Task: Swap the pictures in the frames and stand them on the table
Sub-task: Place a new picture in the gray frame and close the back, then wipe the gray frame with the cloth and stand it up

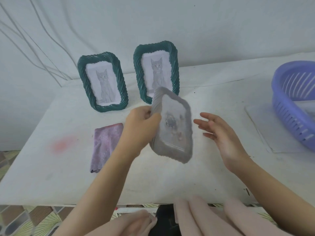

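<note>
Fingers of the left hand are curled around the left edge of a grey frame, thumb on its front face and the other fingers wrapped behind, so the hand grips it above the middle of the white table. That frame has a ribbed, twisted rim and is tilted, its top leaning away to the far side and its lower end toward the near edge. It is blurred, and the picture inside shows only a dark, flower-like shape with some paler spots below it. The frame's top corner overlaps the lower part of the right green frame behind it.

Just to the right of the grey frame, the right hand hangs with its palm turned toward it, fingers straight and spread apart, touching nothing.

Two frames stand upright at the far side of the table, close to the white wall: the left green frame and the right green frame, side by side with a gap between them. Each has a dark green rope-twist rim and holds a grey drawing of a sitting cat on white paper.

A mauve cloth lies crumpled on the table to the left of the left forearm. Farther left, a faint pink stain marks the tabletop. At the right edge, a lilac slatted basket rests on a flat white sheet. Thin cables run down the wall at far left.
</note>
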`<state>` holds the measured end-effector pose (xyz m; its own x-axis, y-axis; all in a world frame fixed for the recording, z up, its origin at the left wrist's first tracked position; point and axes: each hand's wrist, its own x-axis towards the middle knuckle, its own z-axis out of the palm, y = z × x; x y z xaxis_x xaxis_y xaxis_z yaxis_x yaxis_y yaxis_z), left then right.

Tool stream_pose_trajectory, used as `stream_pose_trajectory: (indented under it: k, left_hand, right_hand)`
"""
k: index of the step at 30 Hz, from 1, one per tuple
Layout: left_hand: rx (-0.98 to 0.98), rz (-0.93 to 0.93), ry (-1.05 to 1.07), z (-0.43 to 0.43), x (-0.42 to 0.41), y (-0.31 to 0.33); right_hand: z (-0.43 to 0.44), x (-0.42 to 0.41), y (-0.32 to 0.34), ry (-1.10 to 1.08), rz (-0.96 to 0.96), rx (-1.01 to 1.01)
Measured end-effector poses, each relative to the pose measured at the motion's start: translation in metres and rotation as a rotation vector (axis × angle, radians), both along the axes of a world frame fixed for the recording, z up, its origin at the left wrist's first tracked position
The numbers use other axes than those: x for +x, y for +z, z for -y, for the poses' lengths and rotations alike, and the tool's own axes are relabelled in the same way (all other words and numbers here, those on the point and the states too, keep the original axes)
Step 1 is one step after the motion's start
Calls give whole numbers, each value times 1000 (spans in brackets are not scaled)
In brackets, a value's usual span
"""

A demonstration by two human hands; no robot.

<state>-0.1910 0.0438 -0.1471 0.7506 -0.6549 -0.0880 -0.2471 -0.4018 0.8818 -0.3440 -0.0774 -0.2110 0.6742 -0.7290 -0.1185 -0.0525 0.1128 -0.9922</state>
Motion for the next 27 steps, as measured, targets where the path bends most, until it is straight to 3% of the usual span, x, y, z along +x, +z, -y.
stream_pose_trajectory:
  k: [2, 5, 13, 19, 24, 27]
  left_hand:
    - [-46, -168, 33, -4, -3, -16]
    - [-5, -151, 44, -12, -9, -40]
    - [246, 470, 63, -30, 0, -80]
    - [220, 637, 188, -45, 27, -83]
    - [422, 514, 375, -67, 62, -90]
    - [269, 333, 397, -74, 71, -86]
  right_hand:
    - [-1, -2, -4, -7, -47, -111]
    - [-1, -5, -14, 28, -128, -311]
    - [1, -5, -35, 145, -335, -816]
    - [0, -3, -37, 298, -482, -961]
    - [1, -3, -38, 304, -529, -965]
    - [1, -3, -39, 301, -529, -972]
